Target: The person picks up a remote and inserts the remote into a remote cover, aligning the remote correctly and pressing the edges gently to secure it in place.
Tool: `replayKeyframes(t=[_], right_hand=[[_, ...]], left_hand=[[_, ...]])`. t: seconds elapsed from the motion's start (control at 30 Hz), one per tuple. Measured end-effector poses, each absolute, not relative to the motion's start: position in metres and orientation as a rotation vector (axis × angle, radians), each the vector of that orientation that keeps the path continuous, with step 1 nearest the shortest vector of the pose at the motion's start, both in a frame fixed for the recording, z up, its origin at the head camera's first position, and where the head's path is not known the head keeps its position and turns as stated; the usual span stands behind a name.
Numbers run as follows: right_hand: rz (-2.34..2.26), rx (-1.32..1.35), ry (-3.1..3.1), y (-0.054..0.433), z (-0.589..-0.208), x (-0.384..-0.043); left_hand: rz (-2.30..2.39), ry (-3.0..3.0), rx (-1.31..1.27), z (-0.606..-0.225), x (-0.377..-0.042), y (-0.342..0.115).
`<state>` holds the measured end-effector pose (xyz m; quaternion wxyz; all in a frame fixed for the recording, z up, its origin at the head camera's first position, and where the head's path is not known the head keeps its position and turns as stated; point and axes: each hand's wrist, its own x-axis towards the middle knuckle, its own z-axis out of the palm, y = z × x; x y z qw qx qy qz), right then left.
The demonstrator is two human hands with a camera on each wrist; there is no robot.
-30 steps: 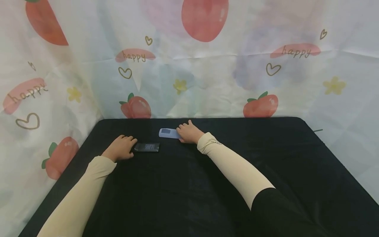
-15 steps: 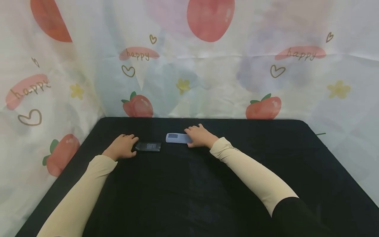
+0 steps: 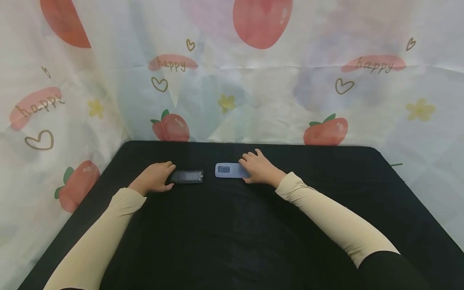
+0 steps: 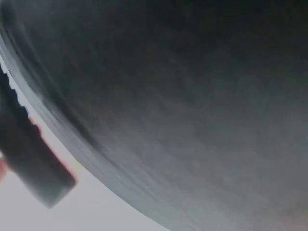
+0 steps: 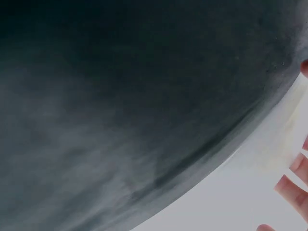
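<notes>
My left hand [image 3: 154, 177] grips the left end of a black remote control [image 3: 188, 176], thumb on the near side and fingers on the far side. In the left wrist view the black remote [image 4: 33, 154] shows edge-on at the left, with a row of small bumps along one side. Farther right, my right hand [image 3: 260, 167] holds the right end of a pale blue remote control [image 3: 233, 170] that has a small grey screen. A gap separates the two remotes, whose free ends face each other. Only fingertips [image 5: 292, 192] of the right hand show in the right wrist view, blurred.
Both hands are over the far part of a black-covered table [image 3: 224, 233]. A pale curtain [image 3: 275, 88] printed with fruit, hearts and "happy" stands directly behind the table and along its left side.
My right hand has moved right with the pale blue remote, widening the gap between the remotes. The black remote has tilted a little in my left hand, and the head view has shifted slightly.
</notes>
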<state>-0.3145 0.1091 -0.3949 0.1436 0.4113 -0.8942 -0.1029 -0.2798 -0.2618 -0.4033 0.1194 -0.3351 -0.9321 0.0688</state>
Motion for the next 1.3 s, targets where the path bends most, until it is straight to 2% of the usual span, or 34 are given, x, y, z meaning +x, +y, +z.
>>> replayKeyframes(t=[0.57, 1.3], right_hand=[[-0.171, 1.113, -2.504, 0.162, -0.389, -0.289], [-0.112, 1.213, -2.553, 0.166, -0.394, -0.277]], left_hand=[[0.072, -2.372, -1.022, -0.401, -0.271, -0.229], [-0.032, -2.291, -1.095, -0.397, -0.257, -0.184]])
